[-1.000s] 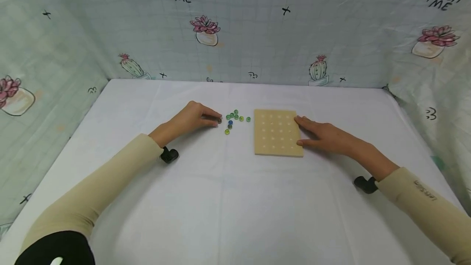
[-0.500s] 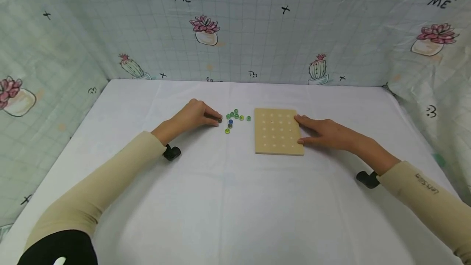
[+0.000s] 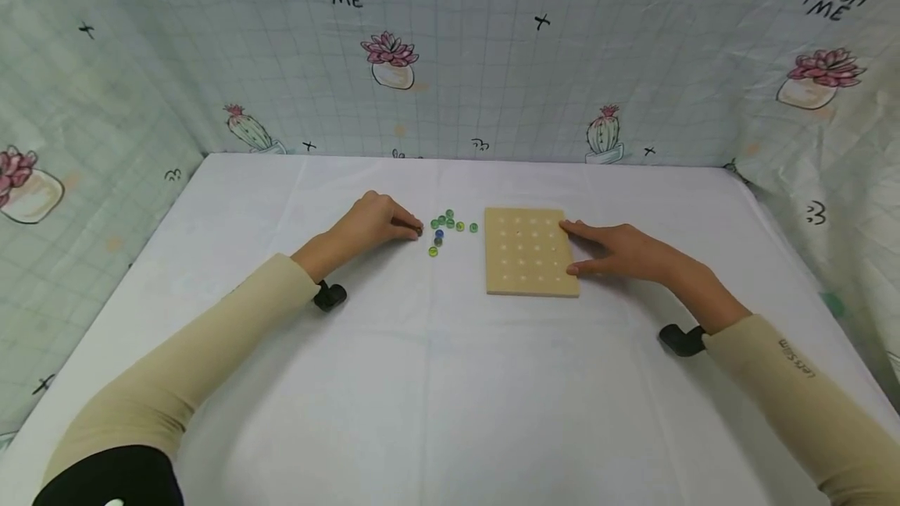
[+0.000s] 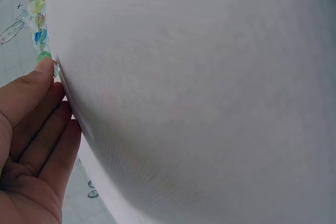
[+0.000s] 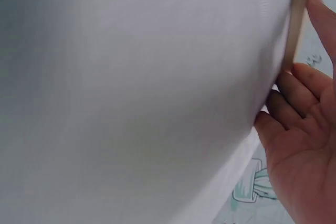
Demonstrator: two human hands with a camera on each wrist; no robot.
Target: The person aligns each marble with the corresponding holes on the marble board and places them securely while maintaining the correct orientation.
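My left hand (image 3: 369,223) pinches a small dark marble (image 3: 419,231) between thumb and index finger at the left of a loose marble group. Most of that marble is covered by the fingertips; in the left wrist view a glassy bit of it (image 4: 55,70) shows beside the thumb. Green marbles (image 3: 450,223), a blue marble (image 3: 439,233) and a yellow-green marble (image 3: 433,251) lie just to its right. My right hand (image 3: 619,252) touches the right edge of a square tan board (image 3: 495,287) with thumb and index finger extended. Rows of shallow pale hollows dot the board's top.
A white cloth (image 3: 450,397) covers the table under both arms. Behind and at the sides hangs a curtain (image 3: 478,61) printed with cacti and lettering. A single green marble (image 3: 474,228) lies between the group and the board.
My left thumb and index finger have drawn closer around the dark marble, covering more of it. The right hand stays at the board's edge, its wrist slightly shifted.
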